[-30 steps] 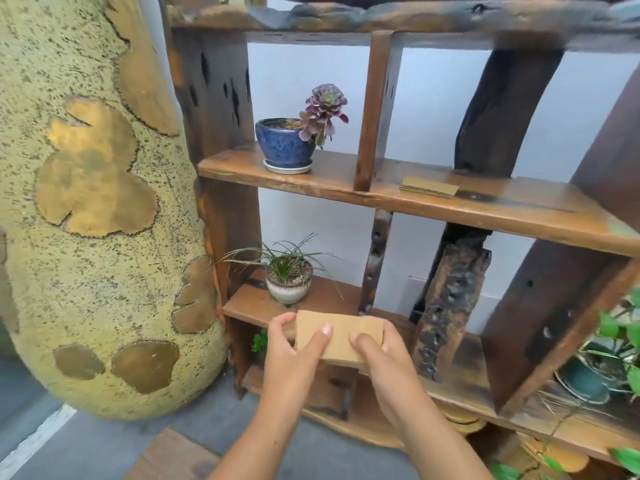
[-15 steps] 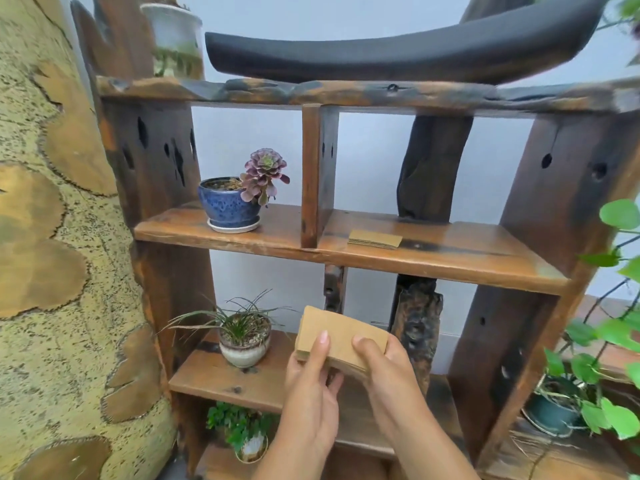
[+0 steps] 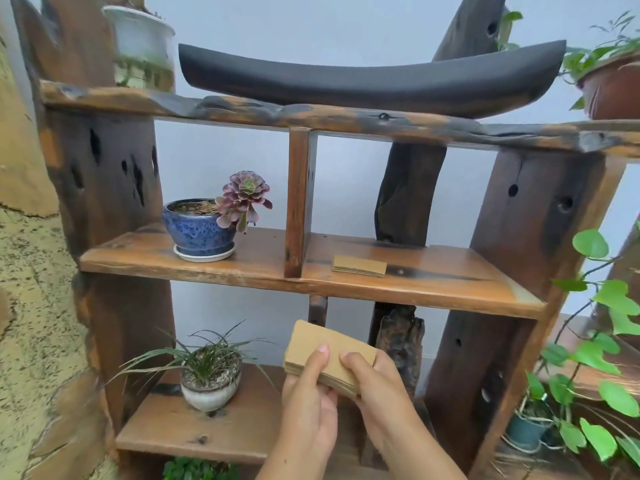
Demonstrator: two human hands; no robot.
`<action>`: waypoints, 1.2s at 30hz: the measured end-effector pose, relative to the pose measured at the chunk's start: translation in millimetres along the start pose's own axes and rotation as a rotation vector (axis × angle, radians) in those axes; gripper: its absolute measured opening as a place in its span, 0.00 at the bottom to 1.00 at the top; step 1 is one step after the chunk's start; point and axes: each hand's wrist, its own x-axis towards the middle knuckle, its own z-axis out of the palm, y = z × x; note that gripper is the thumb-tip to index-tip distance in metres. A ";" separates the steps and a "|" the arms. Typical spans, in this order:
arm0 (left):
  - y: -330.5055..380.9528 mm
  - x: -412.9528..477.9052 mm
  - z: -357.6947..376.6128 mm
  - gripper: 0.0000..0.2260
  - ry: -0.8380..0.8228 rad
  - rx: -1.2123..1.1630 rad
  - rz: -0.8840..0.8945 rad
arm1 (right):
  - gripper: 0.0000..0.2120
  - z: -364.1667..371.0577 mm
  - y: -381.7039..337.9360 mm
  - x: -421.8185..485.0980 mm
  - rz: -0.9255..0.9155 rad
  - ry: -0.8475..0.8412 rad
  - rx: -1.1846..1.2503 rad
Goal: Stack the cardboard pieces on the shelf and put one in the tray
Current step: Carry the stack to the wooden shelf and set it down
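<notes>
Hands: left hand (image 3: 308, 407) and right hand (image 3: 377, 393) together gripped a tan cardboard bundle (image 3: 327, 355), thumbs on top, likely to peel one piece.
Shelf stack: flat tan cardboard pile (image 3: 359, 265) lay above the bundle.

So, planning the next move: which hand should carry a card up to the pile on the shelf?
Probably the right hand: it is on the pile's side, while the left hand can hold the stack.

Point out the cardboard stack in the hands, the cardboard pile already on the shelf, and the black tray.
held cardboard stack (image 3: 323, 348), head view, bare top face above the thumbs.
cardboard pile on the shelf (image 3: 359, 265), head view, middle of its top sheet.
black tray (image 3: 372, 86), head view, middle of its front wall.
</notes>
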 end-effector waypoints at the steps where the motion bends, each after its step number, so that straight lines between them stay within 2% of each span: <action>1: 0.4 2.6 -1.7 0.26 -0.020 -0.005 -0.021 | 0.09 -0.7 -0.9 3.4 -0.005 0.002 -0.020; 4: 4.6 14.7 -3.3 0.23 -0.061 0.002 -0.045 | 0.09 -2.7 -9.3 17.7 -0.033 0.006 -0.085; 7: 15.2 35.8 -3.9 0.21 -0.005 0.086 -0.034 | 0.09 -9.9 -23.2 31.8 -0.071 0.015 -0.203; 11: 37.8 63.7 12.6 0.17 -0.095 0.512 -0.021 | 0.12 -25.7 -50.2 53.9 -0.087 -0.038 -0.323; 15: 60.7 93.4 61.6 0.16 -0.183 0.857 0.063 | 0.17 -27.4 -88.0 85.6 -0.114 -0.046 -0.249; 18: 75.9 121.4 104.5 0.18 -0.177 0.960 0.118 | 0.20 -23.2 -123.6 119.6 -0.065 -0.042 -0.171; 21: 85.3 150.9 141.3 0.15 -0.164 1.045 0.115 | 0.13 -18.0 -159.8 149.4 -0.008 -0.087 -0.128; 23: 87.5 169.9 160.0 0.16 -0.156 1.062 0.084 | 0.12 -13.9 -177.1 168.0 0.011 -0.051 -0.189; 25: 86.6 184.8 171.9 0.20 -0.132 1.120 0.065 | 0.17 -11.6 -186.5 184.8 0.046 -0.005 -0.268; 27: 84.2 195.0 179.5 0.21 -0.108 1.176 0.082 | 0.19 -11.5 -189.7 199.4 0.113 0.012 -0.342; 31: 80.1 208.4 188.8 0.17 -0.093 1.326 0.105 | 0.14 -13.2 -189.0 219.7 0.262 0.014 -0.416; 36: 71.5 217.7 187.6 0.13 -0.071 1.474 0.000 | 0.20 -12.7 -175.9 237.9 0.347 0.044 -0.534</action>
